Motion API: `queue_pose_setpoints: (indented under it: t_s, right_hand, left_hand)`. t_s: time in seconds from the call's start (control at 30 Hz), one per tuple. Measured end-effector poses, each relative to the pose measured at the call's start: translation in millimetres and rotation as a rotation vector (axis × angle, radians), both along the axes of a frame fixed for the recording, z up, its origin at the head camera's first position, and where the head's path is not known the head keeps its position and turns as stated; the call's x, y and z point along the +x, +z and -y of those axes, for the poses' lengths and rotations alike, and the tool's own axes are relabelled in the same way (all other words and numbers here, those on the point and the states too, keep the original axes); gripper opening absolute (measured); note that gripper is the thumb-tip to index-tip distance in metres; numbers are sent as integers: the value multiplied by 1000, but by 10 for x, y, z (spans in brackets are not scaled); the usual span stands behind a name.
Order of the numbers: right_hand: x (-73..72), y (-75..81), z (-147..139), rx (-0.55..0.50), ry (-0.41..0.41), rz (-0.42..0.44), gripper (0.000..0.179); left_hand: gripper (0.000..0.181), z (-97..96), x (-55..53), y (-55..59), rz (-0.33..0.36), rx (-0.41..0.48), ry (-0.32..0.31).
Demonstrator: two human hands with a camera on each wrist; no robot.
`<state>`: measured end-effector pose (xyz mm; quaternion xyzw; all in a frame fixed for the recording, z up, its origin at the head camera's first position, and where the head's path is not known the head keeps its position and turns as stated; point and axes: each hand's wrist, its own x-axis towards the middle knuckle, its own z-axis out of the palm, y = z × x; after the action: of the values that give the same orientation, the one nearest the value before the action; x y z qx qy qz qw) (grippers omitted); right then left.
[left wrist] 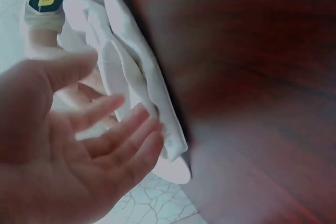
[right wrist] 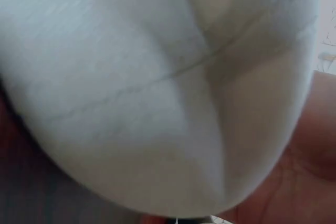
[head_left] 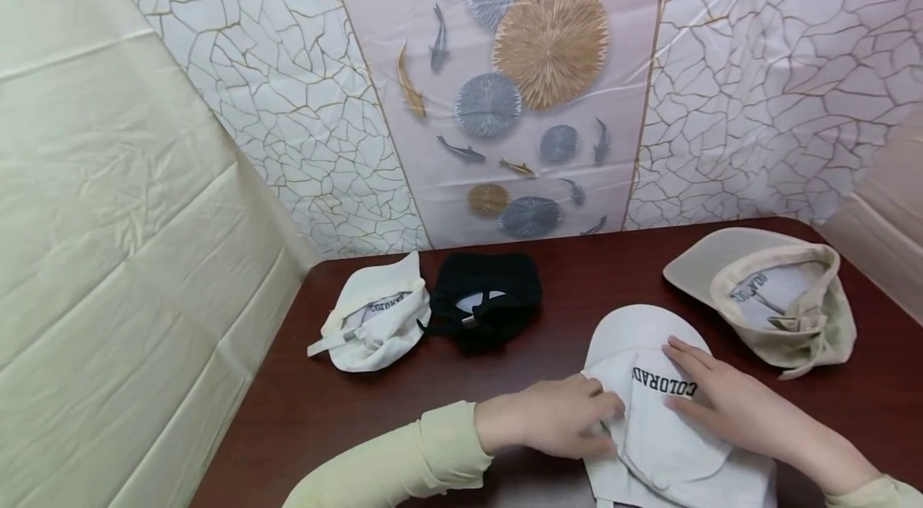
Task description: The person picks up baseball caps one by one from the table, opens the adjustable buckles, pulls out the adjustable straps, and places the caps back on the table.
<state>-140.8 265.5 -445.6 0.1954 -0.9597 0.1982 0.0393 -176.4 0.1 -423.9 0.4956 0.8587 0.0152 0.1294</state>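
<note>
A white baseball cap [head_left: 663, 428] lies nearest me on the dark red table, its brim pointing away and dark COLORADO lettering across its front. My right hand [head_left: 743, 408] rests on the cap's right side, fingers extended beside the lettering. At the cap's left edge is my left hand [head_left: 551, 416], its fingertips right at the fabric. In the left wrist view that left hand [left wrist: 79, 135] has loosely bent fingers in front of the folded cap [left wrist: 131, 51]. White cap fabric [right wrist: 115, 103] fills most of the right wrist view, hiding much of the right hand [right wrist: 299, 182].
Another white cap [head_left: 392, 348] and a black cap [head_left: 505, 272] sit side by side at the table's back left. A beige cap [head_left: 832, 324] lies upturned at the right. Behind the table [head_left: 310, 404] hangs a patterned cloth [head_left: 404, 187].
</note>
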Motion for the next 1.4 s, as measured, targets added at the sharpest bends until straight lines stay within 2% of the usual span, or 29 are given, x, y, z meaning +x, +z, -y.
queue_pose_setpoints:
  t_s: [0.07,0.13,0.23,0.33,0.47,0.57,0.63,0.77,1.0,1.23,1.4]
  right_hand:
    - [26,10,-5,-1,-22,14,69]
    - [69,25,-16,6,-50,27,70]
    - [156,32,-31,11,-78,31,73]
    - [243,3,-30,33,-65,29,77]
    - [289,-76,21,85,-24,47,82]
    - [264,-128,68,104,-4,42,83]
    - [218,-147,87,101,9,28,81]
    - [20,-133,90,82,35,18,80]
    - [-495,-106,62,93,67,14,77]
    - [-1062,-86,24,114,78,53,77]
    - [-1348,-29,-6,115,77,108,78]
  left_hand:
    - [44,-15,-38,4,-1,74,65]
    - [49,-32,-85,-3,-10,144,106]
    - [66,-57,-143,-31,-19,189,109]
    - [77,-71,-153,-82,-23,133,77]
    - [75,-83,-106,-149,-39,20,48]
    - [73,-93,-94,-177,-67,-8,60]
    - [72,-104,-123,-187,-69,-8,79]
    - [71,-139,-286,-199,-43,-6,116]
    - [68,-256,-760,-208,51,52,192]
    - [64,-389,-1223,-195,51,73,279]
    - [63,-482,-1456,-239,75,106,336]
